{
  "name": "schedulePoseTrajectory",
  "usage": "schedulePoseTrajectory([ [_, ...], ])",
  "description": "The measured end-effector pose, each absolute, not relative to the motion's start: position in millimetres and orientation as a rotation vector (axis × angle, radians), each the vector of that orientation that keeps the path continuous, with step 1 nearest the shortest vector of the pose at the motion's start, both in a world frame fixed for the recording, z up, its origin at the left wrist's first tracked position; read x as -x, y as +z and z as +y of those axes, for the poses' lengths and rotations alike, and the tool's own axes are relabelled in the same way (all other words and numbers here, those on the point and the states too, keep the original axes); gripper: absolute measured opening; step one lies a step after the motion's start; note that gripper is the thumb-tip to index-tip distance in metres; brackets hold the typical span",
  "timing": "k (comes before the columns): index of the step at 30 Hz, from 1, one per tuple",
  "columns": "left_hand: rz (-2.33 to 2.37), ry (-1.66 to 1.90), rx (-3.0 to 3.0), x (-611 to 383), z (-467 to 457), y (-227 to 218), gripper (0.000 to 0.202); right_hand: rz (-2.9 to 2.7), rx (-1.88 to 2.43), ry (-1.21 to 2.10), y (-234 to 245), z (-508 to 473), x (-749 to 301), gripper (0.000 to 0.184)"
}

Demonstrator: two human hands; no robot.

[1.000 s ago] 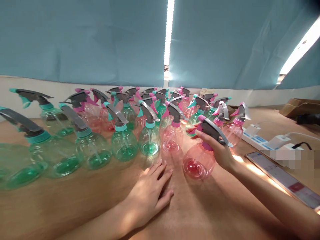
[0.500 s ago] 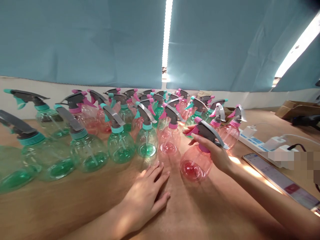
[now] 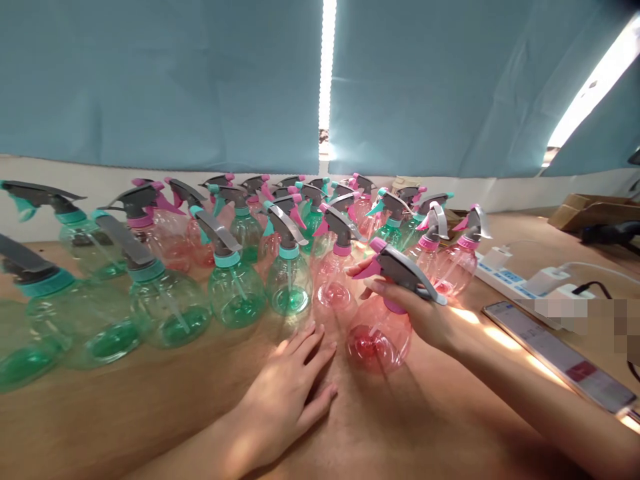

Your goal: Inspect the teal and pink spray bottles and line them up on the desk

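Observation:
My right hand [image 3: 420,313] is closed round the neck of a pink spray bottle [image 3: 379,337], below its grey and pink trigger head, which points left. The bottle is slightly tilted and stands at or just over the wooden table [image 3: 200,413]; I cannot tell if its base touches. My left hand [image 3: 287,387] lies flat on the tabletop, fingers spread and holding nothing. Just beyond its fingertips is a green spray bottle [image 3: 289,283] with a turquoise collar. Beside that, another pink spray bottle [image 3: 336,280] stands upright, left of the held one.
Several green and pink spray bottles crowd the table's back and left, one green spray bottle [image 3: 167,303] among them. At the right lie a phone [image 3: 557,357] and a white power strip [image 3: 515,283] with plugged-in chargers. A cardboard box [image 3: 590,212] sits farther back, below a blue curtain [image 3: 165,87].
My right hand has brought the pink spray bottle a little left and nearer to me. My left hand stays flat in place. The view has shifted slightly.

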State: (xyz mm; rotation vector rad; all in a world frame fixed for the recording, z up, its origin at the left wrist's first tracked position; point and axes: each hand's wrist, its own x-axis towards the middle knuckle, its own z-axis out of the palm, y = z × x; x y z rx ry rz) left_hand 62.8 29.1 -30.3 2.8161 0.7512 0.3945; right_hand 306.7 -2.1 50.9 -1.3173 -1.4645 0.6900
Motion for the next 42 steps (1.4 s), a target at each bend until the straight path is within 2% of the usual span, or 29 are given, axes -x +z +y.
schedulePoseTrajectory([
  [3,0.752,0.387,-2.816,-62.8,28.7,-30.5,0.049,-1.433,1.268,0.683,57.0,-1.8,-299.6,0.014],
  [7,0.749,0.394,-2.825,-62.9,27.4,-29.8,0.048,-1.426,1.301,0.679,59.5,-2.5,-296.1,0.013],
  [15,0.755,0.38,-2.807,-63.0,27.2,-28.4,0.047,-1.39,1.211,0.724,60.2,-3.0,-295.7,0.035],
  [21,0.774,0.331,-2.801,-63.6,26.4,-25.6,0.047,-1.411,1.247,0.71,57.7,-3.2,-298.8,0.019],
  [36,0.765,0.3,-2.837,-64.4,25.3,-23.4,0.047,-1.376,1.246,0.689,60.3,-2.1,-295.3,0.022],
  [42,0.757,0.314,-2.838,-64.3,26.8,-24.8,0.048,-1.393,1.222,0.685,54.4,-1.5,-299.5,0.019],
])
